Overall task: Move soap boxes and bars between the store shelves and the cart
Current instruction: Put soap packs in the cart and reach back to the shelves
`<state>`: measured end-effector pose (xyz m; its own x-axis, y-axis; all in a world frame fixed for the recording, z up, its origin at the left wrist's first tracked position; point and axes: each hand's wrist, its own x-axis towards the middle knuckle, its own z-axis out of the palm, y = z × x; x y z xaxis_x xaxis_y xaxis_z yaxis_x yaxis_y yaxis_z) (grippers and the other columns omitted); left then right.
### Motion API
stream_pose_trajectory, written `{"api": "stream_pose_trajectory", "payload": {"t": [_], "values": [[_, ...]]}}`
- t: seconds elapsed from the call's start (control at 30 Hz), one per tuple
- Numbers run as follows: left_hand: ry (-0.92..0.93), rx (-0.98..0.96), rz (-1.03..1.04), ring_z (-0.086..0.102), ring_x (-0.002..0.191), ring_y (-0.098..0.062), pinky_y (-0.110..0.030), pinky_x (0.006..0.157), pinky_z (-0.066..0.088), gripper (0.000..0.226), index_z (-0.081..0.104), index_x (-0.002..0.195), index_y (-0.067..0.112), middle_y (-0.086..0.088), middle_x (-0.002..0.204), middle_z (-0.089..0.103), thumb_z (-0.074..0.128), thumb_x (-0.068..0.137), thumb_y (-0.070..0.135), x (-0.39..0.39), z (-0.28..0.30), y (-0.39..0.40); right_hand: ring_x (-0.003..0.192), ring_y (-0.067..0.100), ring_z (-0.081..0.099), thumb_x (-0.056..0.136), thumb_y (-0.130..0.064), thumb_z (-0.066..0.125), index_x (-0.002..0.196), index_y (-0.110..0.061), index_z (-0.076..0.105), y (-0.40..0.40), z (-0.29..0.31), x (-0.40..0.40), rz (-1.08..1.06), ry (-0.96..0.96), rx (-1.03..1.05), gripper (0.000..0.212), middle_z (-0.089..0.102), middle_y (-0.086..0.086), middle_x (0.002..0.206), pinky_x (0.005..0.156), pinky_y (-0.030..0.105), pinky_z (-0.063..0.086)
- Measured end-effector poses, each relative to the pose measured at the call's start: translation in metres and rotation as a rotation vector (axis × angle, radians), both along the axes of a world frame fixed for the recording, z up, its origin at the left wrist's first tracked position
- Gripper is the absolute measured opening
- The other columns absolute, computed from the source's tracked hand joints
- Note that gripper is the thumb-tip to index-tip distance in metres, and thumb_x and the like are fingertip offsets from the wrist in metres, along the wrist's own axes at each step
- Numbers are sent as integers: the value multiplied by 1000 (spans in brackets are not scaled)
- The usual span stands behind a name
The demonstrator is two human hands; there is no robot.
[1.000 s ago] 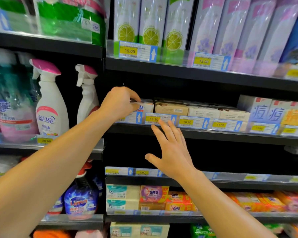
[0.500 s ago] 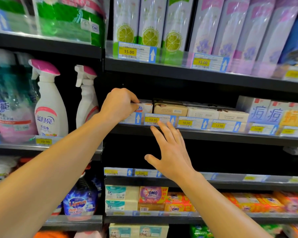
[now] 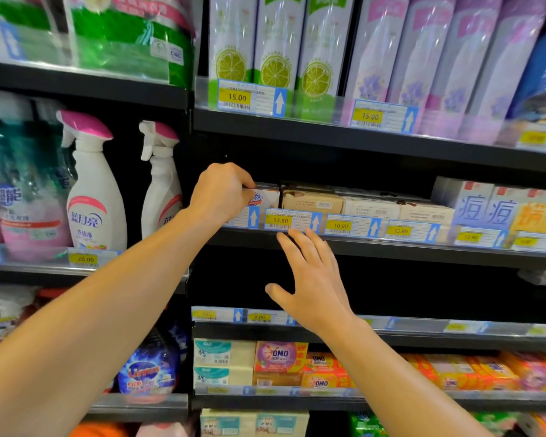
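left hand (image 3: 221, 193) grips a white soap box (image 3: 264, 197) at the left end of the middle shelf (image 3: 391, 247). right hand (image 3: 309, 279) hovers just below, fingers spread, holding nothing.

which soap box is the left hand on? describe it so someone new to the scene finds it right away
Start at the middle shelf with the row of yellow price tags, beneath the lime-print packs. Go to the far left end of its row of soap boxes, just left of the 13.80 tag. The left hand grips the white soap box there: it carries a blue and red logo, while its neighbours to the right are plain beige.
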<state>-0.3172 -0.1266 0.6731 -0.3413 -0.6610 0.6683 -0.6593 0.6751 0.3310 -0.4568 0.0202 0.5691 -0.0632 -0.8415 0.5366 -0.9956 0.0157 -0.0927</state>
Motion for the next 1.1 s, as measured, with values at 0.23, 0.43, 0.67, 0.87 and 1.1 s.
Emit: {"api": "stream_pose_trajectory", "payload": {"t": [0.23, 0.43, 0.67, 0.87, 1.1], "values": [[13, -3, 2, 64, 95, -17, -32, 79, 53, 20, 76, 107, 19, -2, 105, 74, 64, 91, 21, -1, -2, 0, 151, 14, -11, 93, -55, 55, 158, -32, 9, 0, 0, 1, -2, -16, -3, 83, 6, -10, 165, 125, 39, 0], [-22, 0, 7, 63, 98, -17, -32, 79, 53, 21, 74, 110, 20, -1, 109, 72, 65, 91, 22, 3, -1, -1, 151, 13, -10, 93, -55, 55, 158, -32, 9, 0, 0, 0, -1, -11, -5, 83, 7, -10, 165, 125, 39, 0], [-337, 194, -23, 39, 138, -25, -36, 111, 37, 62, 36, 151, 25, -3, 153, 41, 58, 93, 34, -8, 19, -7, 151, 13, -12, 93, -55, 55, 158, -33, 8, -1, -2, 1, -9, -8, -15, 84, 6, -10, 165, 124, 37, -2], [-494, 299, -9, 38, 139, -26, -37, 113, 35, 59, 31, 153, 21, -5, 155, 36, 50, 100, 38, -10, 27, -11, 150, 11, -17, 94, -57, 52, 157, -35, 3, 0, -1, 1, -14, -10, 8, 84, -1, -13, 165, 123, 35, -6], [-495, 320, 23, 42, 135, -25, -35, 110, 36, 54, 34, 152, 22, -5, 152, 41, 48, 101, 34, -8, 30, -15, 149, 9, -18, 94, -56, 52, 157, -36, 3, 1, 1, 1, -9, -26, 8, 82, -2, -14, 165, 122, 34, -6]]}}
